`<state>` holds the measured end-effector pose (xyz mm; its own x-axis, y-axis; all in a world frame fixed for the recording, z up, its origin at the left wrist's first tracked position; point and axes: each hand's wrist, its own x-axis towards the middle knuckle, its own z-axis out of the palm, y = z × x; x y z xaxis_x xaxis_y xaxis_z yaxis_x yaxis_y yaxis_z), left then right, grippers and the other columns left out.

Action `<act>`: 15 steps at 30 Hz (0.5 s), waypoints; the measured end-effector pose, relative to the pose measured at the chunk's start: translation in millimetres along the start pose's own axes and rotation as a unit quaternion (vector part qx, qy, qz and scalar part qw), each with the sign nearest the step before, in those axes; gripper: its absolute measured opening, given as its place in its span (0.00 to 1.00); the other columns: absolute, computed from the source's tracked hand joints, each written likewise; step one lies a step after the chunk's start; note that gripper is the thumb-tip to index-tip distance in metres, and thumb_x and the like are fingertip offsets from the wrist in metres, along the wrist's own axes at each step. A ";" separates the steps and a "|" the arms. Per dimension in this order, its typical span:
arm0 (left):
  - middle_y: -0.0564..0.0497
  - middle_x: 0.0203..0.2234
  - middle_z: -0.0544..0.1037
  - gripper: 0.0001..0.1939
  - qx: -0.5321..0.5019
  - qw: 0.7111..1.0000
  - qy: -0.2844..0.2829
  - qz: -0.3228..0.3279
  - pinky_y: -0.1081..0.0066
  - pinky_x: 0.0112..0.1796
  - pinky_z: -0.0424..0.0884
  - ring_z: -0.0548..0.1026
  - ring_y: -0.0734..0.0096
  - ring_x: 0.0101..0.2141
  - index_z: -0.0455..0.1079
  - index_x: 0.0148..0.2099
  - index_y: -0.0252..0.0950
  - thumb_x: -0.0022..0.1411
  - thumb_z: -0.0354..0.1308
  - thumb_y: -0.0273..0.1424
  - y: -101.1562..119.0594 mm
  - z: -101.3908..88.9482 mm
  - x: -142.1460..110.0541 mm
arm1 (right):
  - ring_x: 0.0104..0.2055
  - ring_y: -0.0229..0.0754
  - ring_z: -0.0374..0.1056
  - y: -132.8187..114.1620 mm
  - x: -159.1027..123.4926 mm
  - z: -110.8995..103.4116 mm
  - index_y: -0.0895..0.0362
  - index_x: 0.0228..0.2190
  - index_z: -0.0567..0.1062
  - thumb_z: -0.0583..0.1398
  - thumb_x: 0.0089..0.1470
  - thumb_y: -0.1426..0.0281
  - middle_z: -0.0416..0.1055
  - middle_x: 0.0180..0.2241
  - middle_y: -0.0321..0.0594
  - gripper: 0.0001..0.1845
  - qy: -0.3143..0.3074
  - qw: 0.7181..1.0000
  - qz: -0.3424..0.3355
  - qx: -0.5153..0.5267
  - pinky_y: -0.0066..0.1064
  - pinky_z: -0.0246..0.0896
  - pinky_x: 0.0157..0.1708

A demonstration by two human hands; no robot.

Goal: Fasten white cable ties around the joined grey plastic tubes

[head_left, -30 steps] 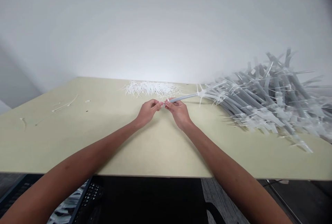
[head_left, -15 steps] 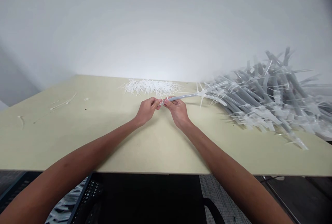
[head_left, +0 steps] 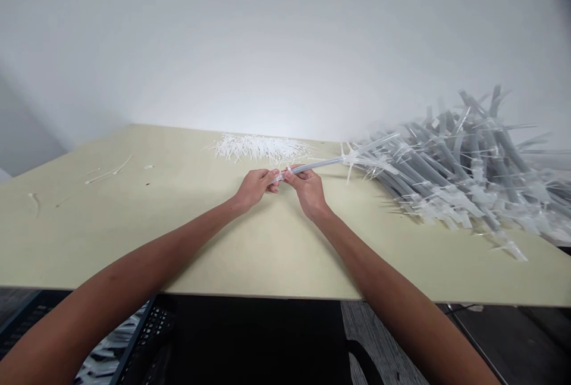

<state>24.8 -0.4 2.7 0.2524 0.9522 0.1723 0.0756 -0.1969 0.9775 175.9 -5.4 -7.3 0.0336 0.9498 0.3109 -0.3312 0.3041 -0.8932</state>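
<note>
Both hands meet at the near end of a clear plastic tube assembly (head_left: 319, 164) over the middle of the table. My left hand (head_left: 257, 187) pinches the small whitish end piece of the tube between thumb and fingers. Close beside it, my right hand (head_left: 307, 187) is closed around the tube just behind that end. A white cable tie loop (head_left: 289, 169) shows on the tube at the right fingertips. Farther right, the tube runs to a branching joint (head_left: 351, 157) with cable tie tails sticking out, and its branches reach toward the pile.
A large pile of clear tube assemblies (head_left: 464, 165) covers the table's right side. White cable ties (head_left: 263, 148) lie heaped at the back. Several loose ties (head_left: 109, 175) are scattered on the left. Below the table's front edge, a blue crate (head_left: 138, 340) holds similar pieces.
The tube's branched far end has tilted slightly upward, and more of the end piece shows between my hands. Both hands stay almost in place; the view has shifted slightly.
</note>
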 end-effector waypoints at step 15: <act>0.50 0.31 0.74 0.15 0.075 0.988 0.095 0.098 0.70 0.37 0.67 0.72 0.70 0.34 0.68 0.37 0.35 0.59 0.53 0.42 -7.4 -7.9 6.5 | 0.32 0.37 0.68 0.5 0.9 0.7 0.59 0.30 0.73 0.69 0.37 0.65 0.70 0.29 0.35 0.17 0.015 0.999 0.041 -0.024 0.38 0.66 0.43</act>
<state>18.3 9.1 -2.5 0.0918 0.9165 0.3894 0.1887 -0.3999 0.8969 175.1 -4.5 -7.3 0.0374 0.9733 0.2263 -0.2887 0.2274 -0.9300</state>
